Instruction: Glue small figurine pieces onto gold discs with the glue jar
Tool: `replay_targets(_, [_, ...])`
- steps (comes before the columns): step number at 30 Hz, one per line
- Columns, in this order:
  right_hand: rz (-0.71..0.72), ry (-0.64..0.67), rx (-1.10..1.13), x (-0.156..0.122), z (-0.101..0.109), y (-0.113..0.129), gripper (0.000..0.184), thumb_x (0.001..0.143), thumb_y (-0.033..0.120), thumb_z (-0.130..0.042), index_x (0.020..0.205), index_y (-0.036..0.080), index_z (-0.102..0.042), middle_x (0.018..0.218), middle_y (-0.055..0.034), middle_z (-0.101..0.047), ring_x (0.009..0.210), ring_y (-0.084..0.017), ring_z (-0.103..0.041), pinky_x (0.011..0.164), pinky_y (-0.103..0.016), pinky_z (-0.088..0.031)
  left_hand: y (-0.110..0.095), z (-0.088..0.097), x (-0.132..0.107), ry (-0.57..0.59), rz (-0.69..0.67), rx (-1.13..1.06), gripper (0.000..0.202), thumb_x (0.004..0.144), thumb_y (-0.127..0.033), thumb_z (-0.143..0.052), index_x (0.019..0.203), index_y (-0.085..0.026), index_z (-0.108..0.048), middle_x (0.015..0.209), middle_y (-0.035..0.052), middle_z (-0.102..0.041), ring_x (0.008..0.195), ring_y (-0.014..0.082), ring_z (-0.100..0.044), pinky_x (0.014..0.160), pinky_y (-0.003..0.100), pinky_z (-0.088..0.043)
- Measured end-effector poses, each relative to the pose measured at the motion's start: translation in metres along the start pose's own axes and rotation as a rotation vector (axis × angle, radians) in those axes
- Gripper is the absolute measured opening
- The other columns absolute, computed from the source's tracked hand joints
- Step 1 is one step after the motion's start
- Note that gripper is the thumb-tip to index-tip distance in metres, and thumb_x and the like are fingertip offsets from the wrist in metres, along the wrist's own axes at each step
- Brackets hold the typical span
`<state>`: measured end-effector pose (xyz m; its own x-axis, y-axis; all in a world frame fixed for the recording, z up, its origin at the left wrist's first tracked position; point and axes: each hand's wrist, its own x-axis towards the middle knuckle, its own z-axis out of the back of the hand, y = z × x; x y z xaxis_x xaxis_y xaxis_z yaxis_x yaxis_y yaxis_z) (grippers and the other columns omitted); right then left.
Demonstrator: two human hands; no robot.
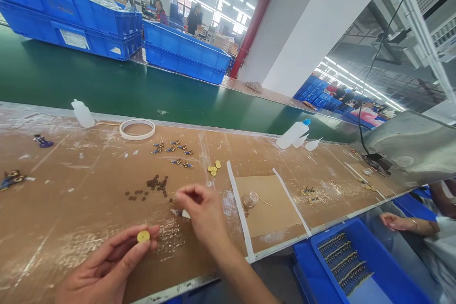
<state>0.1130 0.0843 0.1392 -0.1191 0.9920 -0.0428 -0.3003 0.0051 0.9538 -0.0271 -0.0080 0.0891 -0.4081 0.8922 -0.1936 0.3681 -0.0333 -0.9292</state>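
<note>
Between the thumb and fingers of my left hand (110, 261) is a small round yellow disc (143, 236), its flat face turned up. My right hand (204, 213) is closed in a pinch above the table, to the right of the disc; whatever its fingertips hold is hidden. Just under those fingers a small white item (185, 214) lies on the cardboard. Small dark brown discs (155, 184) are scattered beyond my hands. Farther back lie several little blue-and-brown figures (174, 149) and a few loose yellow discs (213, 169).
A tape roll (137, 129) and white squeeze bottle (83, 113) are at the back. A clear cup (250, 199) sits on a taped cardboard sheet (274, 221). Blue crates (185, 52) stand beyond a green belt (178, 99). At right, a co-worker's hand (397, 222) is near a blue bin (384, 266).
</note>
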Motion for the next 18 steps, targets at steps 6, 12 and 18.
replay_targets(6, [0.238, -0.049, -0.534, 0.070, 0.005, -0.001, 0.024, 0.090, 0.007, -0.059, 0.106, 0.019, -0.073, 0.115, -0.0092, -0.068, 0.108, -0.022, -0.059, 0.095, -0.034, -0.044, -0.005, 0.001, 0.008, -0.057, 0.124, -0.156, 0.037, 0.053, -0.031, -0.096, 0.085, -0.022, -0.079, 0.089, 0.0056, -0.081, 0.083, 0.0209, -0.076, 0.088, 0.022, -0.058])
replay_targets(12, [0.338, 0.061, -0.877, 0.084, -0.002, -0.008, 0.027, 0.094, 0.004, -0.047, 0.106, 0.011, -0.070, 0.104, -0.0115, -0.069, 0.104, -0.025, -0.060, 0.089, -0.038, -0.046, -0.026, -0.007, 0.006, -0.169, 0.360, -0.280, 0.056, 0.030, -0.032, -0.101, 0.079, -0.015, -0.080, 0.094, 0.0146, -0.080, 0.083, 0.0245, -0.076, 0.081, 0.021, -0.060])
replay_targets(18, [0.376, 0.049, -0.873, 0.079, 0.002, -0.013, 0.032, 0.093, 0.003, -0.047, 0.112, 0.015, -0.071, 0.109, -0.0147, -0.068, 0.106, -0.027, -0.059, 0.084, -0.036, -0.047, -0.029, -0.002, 0.007, -0.175, 0.363, -0.333, 0.053, 0.029, -0.032, -0.101, 0.075, -0.017, -0.079, 0.081, 0.0101, -0.080, 0.075, 0.0233, -0.076, 0.077, 0.025, -0.063])
